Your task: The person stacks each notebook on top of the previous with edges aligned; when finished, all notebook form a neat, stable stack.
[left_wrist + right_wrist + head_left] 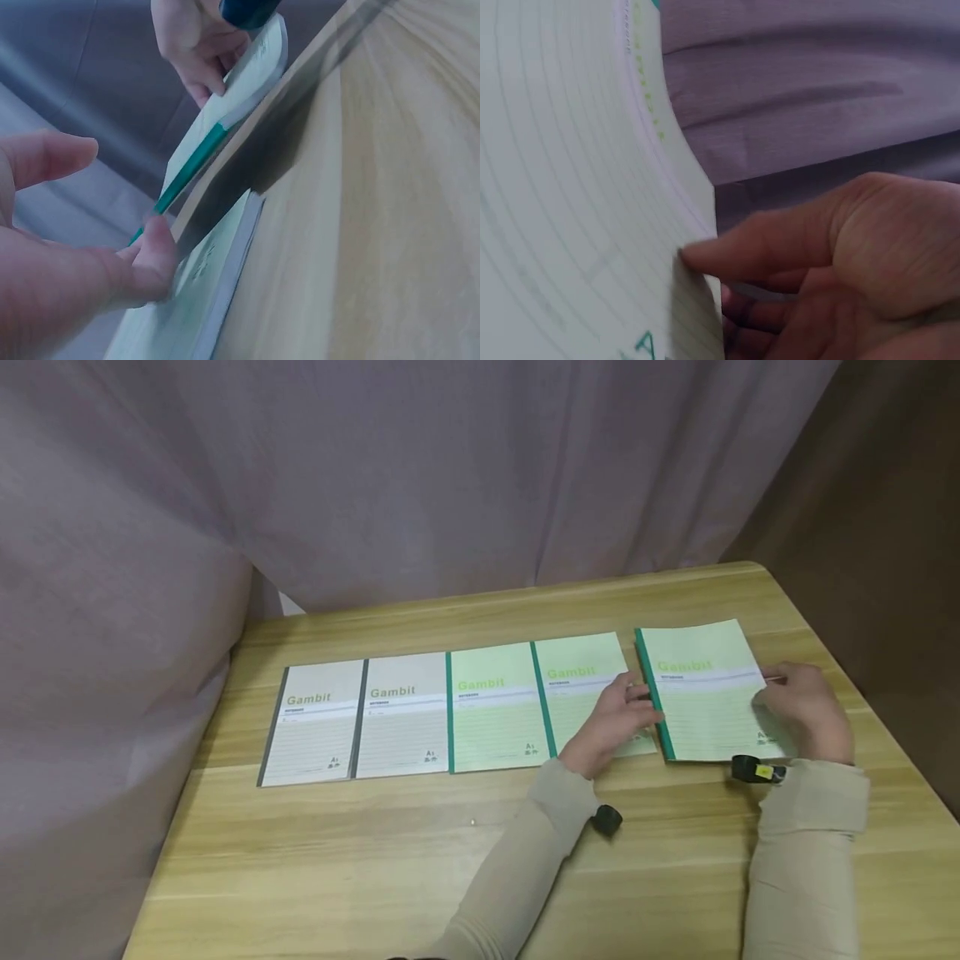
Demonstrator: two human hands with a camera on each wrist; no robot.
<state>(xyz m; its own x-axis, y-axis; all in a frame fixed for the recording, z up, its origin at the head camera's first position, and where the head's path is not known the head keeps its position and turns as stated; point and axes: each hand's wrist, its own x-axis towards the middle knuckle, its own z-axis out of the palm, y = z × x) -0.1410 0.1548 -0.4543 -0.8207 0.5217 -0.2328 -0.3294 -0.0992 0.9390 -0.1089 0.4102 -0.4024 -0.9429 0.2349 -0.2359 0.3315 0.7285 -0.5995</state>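
A green-covered "Gambit" notebook (705, 718) with a dark green spine is raised off the table at the right. My right hand (813, 710) pinches its right edge, thumb on the cover (570, 187) and fingers underneath. The cover bends in the right wrist view. Over another green notebook (581, 658) lying flat reaches my left hand (617, 714), its fingertips right at the raised notebook's spine. The left wrist view shows the left thumb (64, 159) held apart from the fingers, with the green spine (191, 169) beyond them.
To the left, a third green notebook (495, 735) and two grey-spined white notebooks (401, 735) lie flat in a row with the one under my left hand. They rest on a wooden table (337, 877). A grey curtain (420, 485) hangs behind the back edge.
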